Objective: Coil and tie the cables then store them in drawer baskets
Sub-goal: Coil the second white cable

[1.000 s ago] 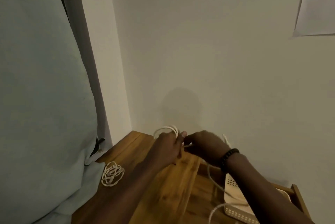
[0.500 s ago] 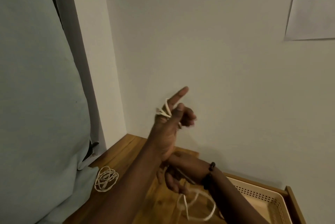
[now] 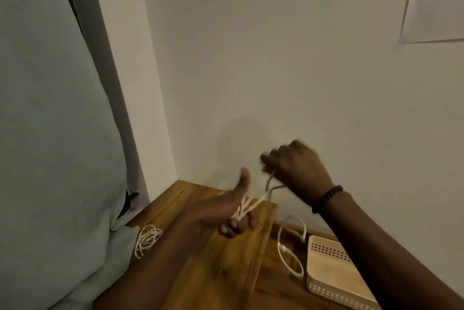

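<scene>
Your left grip (image 3: 227, 212) holds cable (image 3: 253, 203) loops; your right grip (image 3: 292, 169) (blurred) pinches its strand above the counter (image 3: 226, 272).

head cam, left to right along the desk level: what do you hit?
Coiled cable → left hand → right hand → beige basket.

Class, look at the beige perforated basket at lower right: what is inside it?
Nothing shows inside the basket: only its bare pale floor. The right forearm covers its far side, so that part cannot be checked. A loose white cable lies outside it.
</scene>
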